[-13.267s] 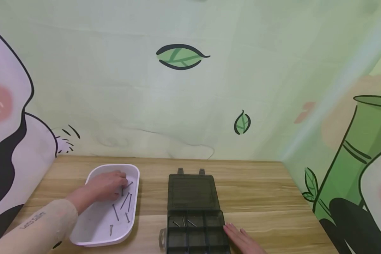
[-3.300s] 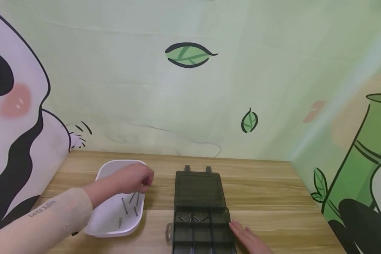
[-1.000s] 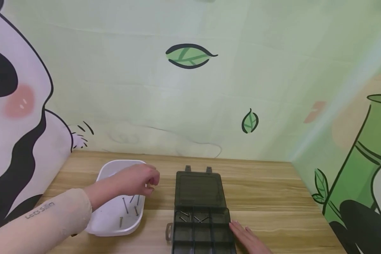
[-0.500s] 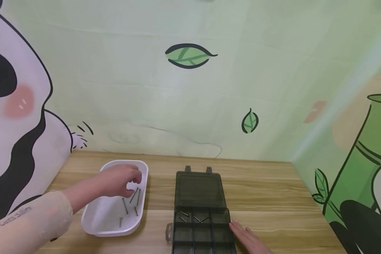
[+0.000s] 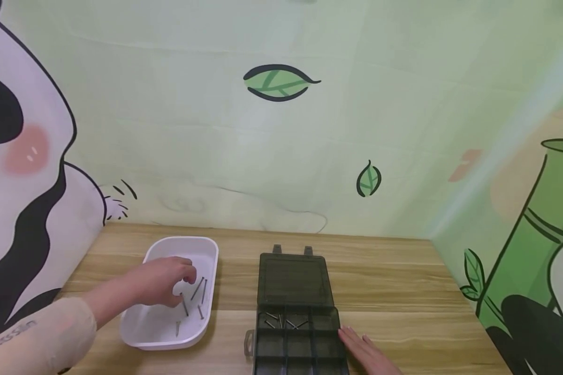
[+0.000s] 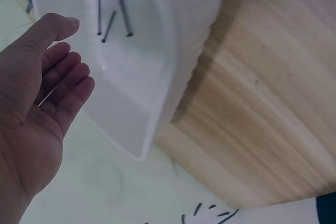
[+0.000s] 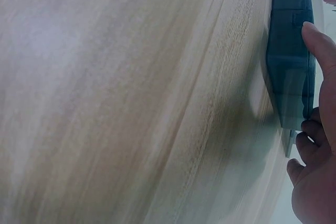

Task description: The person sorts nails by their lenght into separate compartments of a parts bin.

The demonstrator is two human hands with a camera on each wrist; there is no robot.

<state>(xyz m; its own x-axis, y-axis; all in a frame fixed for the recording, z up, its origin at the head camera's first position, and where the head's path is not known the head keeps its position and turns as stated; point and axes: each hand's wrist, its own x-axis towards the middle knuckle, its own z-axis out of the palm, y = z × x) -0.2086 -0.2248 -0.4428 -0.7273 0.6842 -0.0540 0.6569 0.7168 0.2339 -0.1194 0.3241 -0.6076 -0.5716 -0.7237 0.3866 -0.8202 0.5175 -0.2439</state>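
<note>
Over the middle of a white plastic tray (image 5: pixel 136 330), my left hand (image 5: pixel 165 281) has its thumb and fingers apart. The left wrist view shows only air between the thumb (image 6: pixel 50 27) and the loosely bent fingers. Several dark screws (image 5: pixel 198 289) lie in the tray's right half, and a paler screw (image 5: pixel 178 328) lies nearer the front. To the right stands a dark translucent compartment box (image 5: pixel 297 341), lid folded back. Several screws (image 5: pixel 281 320) occupy its back left and back middle compartments. My right hand (image 5: pixel 368 354) rests against its right side, thumb (image 7: pixel 313 38) near the rim.
The box's lid (image 5: pixel 293 278) lies flat behind it, two latches (image 5: pixel 293 250) pointing at the wall. A clip (image 5: pixel 249 342) sticks out on the box's left. Wooden tabletop (image 5: pixel 232 291) separates tray and box. A printed leaf-pattern backdrop (image 5: pixel 192 130) rises behind the table.
Over the last second my left hand moved left from above the tray's right rim to over its middle. Since the oldest frame, the box has gained screws. My right hand has stayed at the box.
</note>
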